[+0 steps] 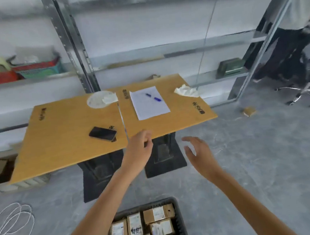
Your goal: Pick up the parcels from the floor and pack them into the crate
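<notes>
Brown labelled parcels (161, 229) lie packed in the dark crate (148, 204); another small parcel (249, 111) lies on the floor (247, 156) well apart.

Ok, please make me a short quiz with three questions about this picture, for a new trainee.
1. True or false: the crate already holds several parcels.
2. What lies on the white paper? A) a phone B) a blue pen C) a tissue
3. Fill in: one loose parcel lies on the floor near the wheeled ____.

Key: 1 true; 2 B; 3 chair.
</notes>
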{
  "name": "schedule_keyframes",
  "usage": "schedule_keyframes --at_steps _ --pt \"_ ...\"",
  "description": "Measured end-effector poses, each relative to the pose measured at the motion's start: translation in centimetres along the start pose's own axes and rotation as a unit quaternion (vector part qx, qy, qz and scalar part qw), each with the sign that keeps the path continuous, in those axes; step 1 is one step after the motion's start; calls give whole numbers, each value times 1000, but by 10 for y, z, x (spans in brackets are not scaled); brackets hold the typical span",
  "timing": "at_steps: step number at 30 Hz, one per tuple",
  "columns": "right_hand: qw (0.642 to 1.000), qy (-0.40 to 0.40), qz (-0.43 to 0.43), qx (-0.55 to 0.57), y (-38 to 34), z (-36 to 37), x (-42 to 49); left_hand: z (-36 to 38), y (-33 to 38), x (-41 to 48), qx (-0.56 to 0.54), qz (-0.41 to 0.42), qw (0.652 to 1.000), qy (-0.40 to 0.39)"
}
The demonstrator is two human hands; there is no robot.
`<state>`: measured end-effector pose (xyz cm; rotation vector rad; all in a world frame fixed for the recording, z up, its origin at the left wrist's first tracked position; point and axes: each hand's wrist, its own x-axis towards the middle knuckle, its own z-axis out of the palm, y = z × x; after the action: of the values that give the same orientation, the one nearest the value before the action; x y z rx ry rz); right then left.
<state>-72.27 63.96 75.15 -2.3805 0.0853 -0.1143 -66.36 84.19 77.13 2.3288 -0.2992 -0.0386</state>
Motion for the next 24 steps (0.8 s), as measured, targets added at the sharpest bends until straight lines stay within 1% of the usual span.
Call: schedule_keyframes --at_steps 2,4,6,9,12,16,21,24 --pt "997 63 -32 9 -31 -48 5 -23 55 16 2 69 997 45" --pt "991 123 -56 17 -48 -90 3 -34 105 27 -1 120 991 66" --pt "984 165 -70 13 -50 -125 -2 -32 143 33 -3 168 983 72" --pt "976 209 -50 22 -30 -169 -13 -8 188 37 1 223 972 77" --pt "966 255 -15 31 9 -207 -23 34 224 42 -11 264 962 65" --pt "956 291 17 40 78 -257 -23 102 266 64 -12 285 958 25" --pt "944 323 45 56 176 -331 -5 196 332 110 -3 297 955 -2" --pt "938 331 56 83 233 -381 8 253 377 139 2 279 960 -10"
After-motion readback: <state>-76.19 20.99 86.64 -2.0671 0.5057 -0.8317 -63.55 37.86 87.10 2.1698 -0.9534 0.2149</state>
